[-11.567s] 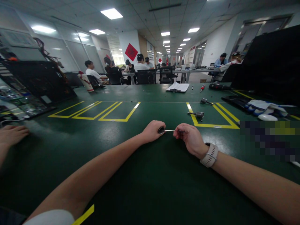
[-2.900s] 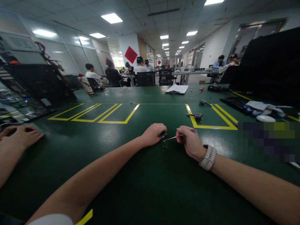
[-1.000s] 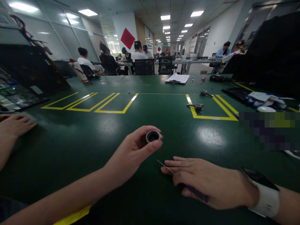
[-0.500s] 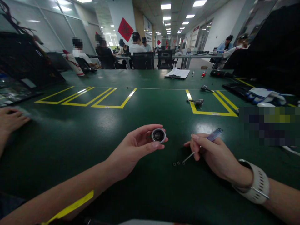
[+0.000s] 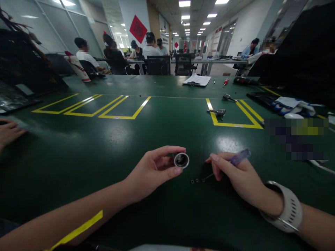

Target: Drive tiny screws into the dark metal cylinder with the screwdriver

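My left hand [image 5: 154, 172] pinches a short hollow metal cylinder [image 5: 181, 160] between thumb and fingers, its open end tilted toward me. Some parts show inside it, too dark to name. Closed around a slim screwdriver with a translucent purple handle [image 5: 240, 157] is my right hand [image 5: 232, 170]. The tool's thin shaft points down and left, its tip at or beside one of three small dark rings [image 5: 197, 180] on the green table. From this view I cannot tell whether the tip touches that ring.
Two metal parts with shafts lie beyond my right hand, one by the yellow tape [image 5: 220, 113], another behind it [image 5: 229, 97]. Farther back are a clipboard [image 5: 196, 80] and a red screwdriver [image 5: 226, 82]. Gloves [image 5: 293, 106] lie right. Another person's hand [image 5: 10, 132] rests at left.
The metal cylinder in my left hand has moved slightly down and right and turned a little. My right hand has tilted the screwdriver lower, its tip staying by the rings.
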Motion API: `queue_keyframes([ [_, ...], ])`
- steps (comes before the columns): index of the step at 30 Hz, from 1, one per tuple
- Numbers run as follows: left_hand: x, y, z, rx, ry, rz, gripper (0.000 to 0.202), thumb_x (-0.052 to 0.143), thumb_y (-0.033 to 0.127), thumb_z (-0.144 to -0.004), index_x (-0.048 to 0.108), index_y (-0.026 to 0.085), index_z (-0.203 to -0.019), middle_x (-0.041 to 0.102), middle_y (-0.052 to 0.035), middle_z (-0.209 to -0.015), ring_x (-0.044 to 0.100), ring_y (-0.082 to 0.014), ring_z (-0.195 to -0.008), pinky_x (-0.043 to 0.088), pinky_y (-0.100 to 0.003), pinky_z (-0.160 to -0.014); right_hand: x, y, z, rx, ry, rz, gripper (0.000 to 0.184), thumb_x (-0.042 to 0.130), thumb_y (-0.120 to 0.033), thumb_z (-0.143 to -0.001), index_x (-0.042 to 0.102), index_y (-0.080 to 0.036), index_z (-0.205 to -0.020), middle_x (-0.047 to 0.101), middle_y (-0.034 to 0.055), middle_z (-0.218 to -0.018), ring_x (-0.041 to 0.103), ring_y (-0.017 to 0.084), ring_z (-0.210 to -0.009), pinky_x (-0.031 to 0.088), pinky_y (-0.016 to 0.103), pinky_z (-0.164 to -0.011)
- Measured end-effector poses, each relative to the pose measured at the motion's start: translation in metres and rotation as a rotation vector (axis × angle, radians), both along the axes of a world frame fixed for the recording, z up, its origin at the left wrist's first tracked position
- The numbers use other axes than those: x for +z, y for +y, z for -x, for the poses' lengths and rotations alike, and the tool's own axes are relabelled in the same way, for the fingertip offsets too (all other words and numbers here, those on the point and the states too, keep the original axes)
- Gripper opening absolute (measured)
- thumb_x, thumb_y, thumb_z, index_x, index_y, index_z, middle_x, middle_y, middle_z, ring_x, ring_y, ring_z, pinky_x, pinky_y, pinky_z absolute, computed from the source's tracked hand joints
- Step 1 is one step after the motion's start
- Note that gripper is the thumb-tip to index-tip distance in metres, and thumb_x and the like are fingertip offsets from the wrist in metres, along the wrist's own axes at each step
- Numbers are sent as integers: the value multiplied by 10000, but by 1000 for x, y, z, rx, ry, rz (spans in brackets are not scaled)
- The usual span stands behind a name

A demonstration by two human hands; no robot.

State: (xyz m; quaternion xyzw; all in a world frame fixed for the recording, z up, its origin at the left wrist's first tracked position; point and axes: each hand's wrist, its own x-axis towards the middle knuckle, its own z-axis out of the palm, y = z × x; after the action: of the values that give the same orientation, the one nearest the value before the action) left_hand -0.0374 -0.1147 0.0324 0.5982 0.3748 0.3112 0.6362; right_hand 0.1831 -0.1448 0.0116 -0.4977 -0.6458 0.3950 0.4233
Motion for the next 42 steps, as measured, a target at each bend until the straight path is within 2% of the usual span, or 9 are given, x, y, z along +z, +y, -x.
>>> queue_keyframes([
  [3,-2,0,1,0,-1,-11,419,651,130,-702,584,218,-1107,684,-48,-1027,634,-196,-976,495,-372,-883,7,-10,4,152,-233,-312,310,412,-249,-886,505,-210,-592,481,-10,-540,496,141,-562,451,360,-758],
  [6,-3,-1,2,-4,16,-21,422,644,132,-714,567,199,-1124,678,-55,-1039,632,-193,-973,493,-365,-885,9,-19,6,261,-399,-575,194,452,-126,-823,512,-213,-660,500,-11,-563,478,138,-564,437,387,-823],
  [10,-5,-2,1,-13,23,-47,411,628,128,-729,556,184,-1130,669,-61,-1048,630,-185,-970,499,-349,-874,9,-26,3,278,-442,-735,118,499,-107,-757,543,-216,-748,569,2,-591,512,149,-578,427,415,-862],
  [16,-10,-5,-5,19,65,-199,363,616,123,-723,583,154,-1083,635,-71,-1057,622,-173,-951,510,-321,-862,10,-30,11,238,-477,-933,99,496,-164,-794,585,-175,-835,641,37,-716,573,170,-715,454,397,-853],
  [21,-12,-9,-9,46,123,-341,314,592,112,-720,619,154,-1030,603,-76,-1087,615,-168,-928,535,-281,-798,9,-30,20,217,-572,-916,123,487,-148,-823,604,-146,-785,649,37,-729,582,150,-711,459,371,-852],
  [27,-12,-10,-12,82,113,-400,275,585,117,-725,631,137,-995,629,-77,-1017,624,-155,-886,548,-248,-747,6,-29,21,170,-621,-925,152,474,-157,-848,607,-153,-776,648,32,-732,576,154,-720,446,383,-866],
  [34,-14,-11,-13,133,159,-510,216,564,96,-711,665,130,-899,667,-76,-927,641,-149,-822,546,-213,-661,3,-30,27,179,-653,-922,153,484,-151,-848,613,-148,-765,644,29,-735,567,154,-726,420,388,-889],
  [42,-14,-14,-13,162,190,-514,189,571,112,-706,681,143,-857,682,-70,-900,650,-148,-801,546,-201,-641,3,-35,28,187,-663,-938,137,511,-164,-832,615,-144,-745,645,24,-727,559,156,-721,374,397,-925],
])
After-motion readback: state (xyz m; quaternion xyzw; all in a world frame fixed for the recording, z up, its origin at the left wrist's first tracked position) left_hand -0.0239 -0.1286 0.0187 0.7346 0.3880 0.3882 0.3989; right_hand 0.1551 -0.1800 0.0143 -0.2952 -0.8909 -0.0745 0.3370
